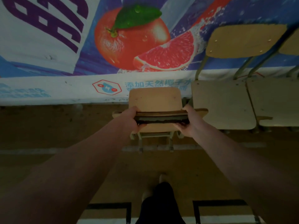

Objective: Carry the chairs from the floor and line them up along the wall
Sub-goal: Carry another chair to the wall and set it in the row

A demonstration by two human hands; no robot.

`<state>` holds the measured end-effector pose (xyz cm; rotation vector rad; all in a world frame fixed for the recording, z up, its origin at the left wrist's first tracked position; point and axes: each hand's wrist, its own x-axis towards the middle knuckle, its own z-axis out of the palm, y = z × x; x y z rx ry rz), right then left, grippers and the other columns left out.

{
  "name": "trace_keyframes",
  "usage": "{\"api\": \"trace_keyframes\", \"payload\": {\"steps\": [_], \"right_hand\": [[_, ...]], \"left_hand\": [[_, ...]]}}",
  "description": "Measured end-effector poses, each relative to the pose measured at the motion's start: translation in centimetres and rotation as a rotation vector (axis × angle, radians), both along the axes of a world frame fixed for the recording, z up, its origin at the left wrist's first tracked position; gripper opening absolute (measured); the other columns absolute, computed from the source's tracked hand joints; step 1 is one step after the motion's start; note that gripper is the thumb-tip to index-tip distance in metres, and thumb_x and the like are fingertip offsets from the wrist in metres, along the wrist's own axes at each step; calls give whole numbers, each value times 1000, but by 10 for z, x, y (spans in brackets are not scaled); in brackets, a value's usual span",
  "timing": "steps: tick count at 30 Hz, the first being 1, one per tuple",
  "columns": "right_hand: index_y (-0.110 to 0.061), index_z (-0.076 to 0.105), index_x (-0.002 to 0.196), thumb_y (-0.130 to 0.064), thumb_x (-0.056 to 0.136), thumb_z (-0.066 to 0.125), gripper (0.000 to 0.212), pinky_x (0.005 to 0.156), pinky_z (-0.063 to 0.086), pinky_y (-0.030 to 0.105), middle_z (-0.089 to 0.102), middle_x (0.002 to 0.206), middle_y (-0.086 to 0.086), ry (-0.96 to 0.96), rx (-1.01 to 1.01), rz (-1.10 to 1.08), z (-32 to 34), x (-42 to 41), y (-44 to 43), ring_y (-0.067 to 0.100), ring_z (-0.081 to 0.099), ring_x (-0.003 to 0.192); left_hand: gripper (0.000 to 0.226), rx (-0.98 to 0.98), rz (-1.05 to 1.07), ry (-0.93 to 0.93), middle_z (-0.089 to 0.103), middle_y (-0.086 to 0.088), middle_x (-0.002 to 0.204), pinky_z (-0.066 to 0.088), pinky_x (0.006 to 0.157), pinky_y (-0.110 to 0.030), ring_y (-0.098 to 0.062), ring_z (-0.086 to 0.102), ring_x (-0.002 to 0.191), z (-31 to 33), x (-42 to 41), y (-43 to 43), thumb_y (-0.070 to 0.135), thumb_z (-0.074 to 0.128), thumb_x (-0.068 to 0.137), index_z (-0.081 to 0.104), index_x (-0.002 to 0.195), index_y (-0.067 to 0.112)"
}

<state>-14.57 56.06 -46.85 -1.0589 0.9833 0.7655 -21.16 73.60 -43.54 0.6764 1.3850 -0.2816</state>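
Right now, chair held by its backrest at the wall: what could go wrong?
The left hand and right hand grip the held chair only by its backrest top; it may swing or slip.
It is close to the neighbouring chair and could knock it.
Its seat faces the banner wall, opposite to that chair's; the row may mismatch.

Both arms out straight and bare, converging toward centre frame. Left forearm comes in from 8 o'clock, right forearm from 4 o'clock. Left hand (131, 120) grips the left end of the chair (155, 97) back's top edge, thumb on top, fingers curled under. Right hand (188, 122) mirrors it at the right end, at 3 o'clock from the left hand, same grip. Wrists roughly level. Dark-clad leg (160, 206) at 6 o'clock, foot (162, 177) pointing to 12.
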Motion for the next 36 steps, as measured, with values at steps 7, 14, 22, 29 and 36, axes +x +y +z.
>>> {"api": "trace_keyframes", "payload": {"steps": [7,14,22,29,36], "right_hand": [[-6,57,112,-20,88,67,29,69,56,38,58,109,14,-31,11,-26,-1,-32,-12,27,60,92],[-4,60,106,-9,85,69,23,98,52,42,55,115,18,54,21,-26,-30,-97,-50,29,57,108],[-6,56,115,-16,86,71,35,95,53,39,57,117,17,9,30,-43,-40,-109,-56,28,59,105],[0,57,116,-33,84,73,49,82,58,42,67,109,22,20,-148,713,-13,-90,-91,33,71,93],[-2,66,98,-20,93,61,19,76,56,34,70,90,15,-441,-367,1102,28,-44,-74,23,69,81]], "left_hand": [[12,-2,61,12,52,-13,107,52,88,-22,-12,59,99,-21,-21,1,4,65,86,53,85,3],[8,-51,-38,122,49,-18,110,57,86,-40,-32,55,106,-50,-87,-35,9,63,87,56,88,7],[35,-49,-146,-14,59,-13,108,59,79,-38,-28,63,98,-73,-111,-32,23,67,84,57,112,6],[41,234,-890,46,68,-13,96,54,67,-34,-25,68,83,-41,-124,5,45,49,96,61,100,6],[31,1036,-1510,-102,66,-7,102,48,77,-31,-24,61,95,-32,-94,26,42,59,89,64,98,13]]}}
